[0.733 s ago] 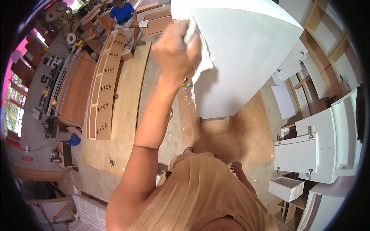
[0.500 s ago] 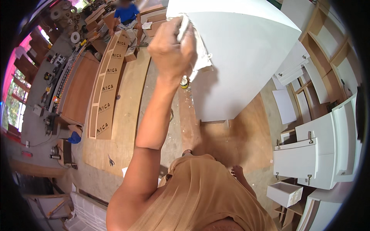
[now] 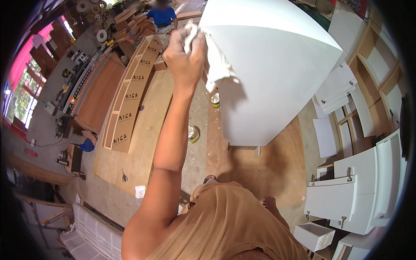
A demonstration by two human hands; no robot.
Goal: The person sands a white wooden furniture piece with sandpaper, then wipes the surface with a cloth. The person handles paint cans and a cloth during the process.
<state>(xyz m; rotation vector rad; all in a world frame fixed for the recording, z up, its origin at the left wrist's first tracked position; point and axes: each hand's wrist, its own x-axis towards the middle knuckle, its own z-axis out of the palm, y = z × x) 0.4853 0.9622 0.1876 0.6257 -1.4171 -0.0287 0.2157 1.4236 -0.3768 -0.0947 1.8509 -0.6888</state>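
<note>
My raised left hand [image 3: 185, 54] is closed on a crumpled white cloth [image 3: 217, 65] at the upper left edge of a tall white cabinet [image 3: 277, 73]. The cloth's loose end hangs down over the cabinet's side panel, and its shadow falls there. The fingertips are partly hidden by the cloth. Below the hanging cloth, a small yellow-labelled can [image 3: 215, 101] stands beside the cabinet. An open tin [image 3: 193, 133] with white stuff on it is on the floor, right of my forearm. My right hand is out of the picture.
A long wooden compartment frame [image 3: 130, 97] lies on a plywood sheet [image 3: 147, 130] to the left, near pliers [image 3: 125, 175]. A person in a blue shirt [image 3: 162, 17] sits at the far end. White cabinet doors [image 3: 331, 197] and a white drawer box [image 3: 314, 236] stand at right.
My left hand has moved left with the cloth, off the cabinet's face to its edge. The view has shifted, and the open tin beside my forearm now shows more fully.
</note>
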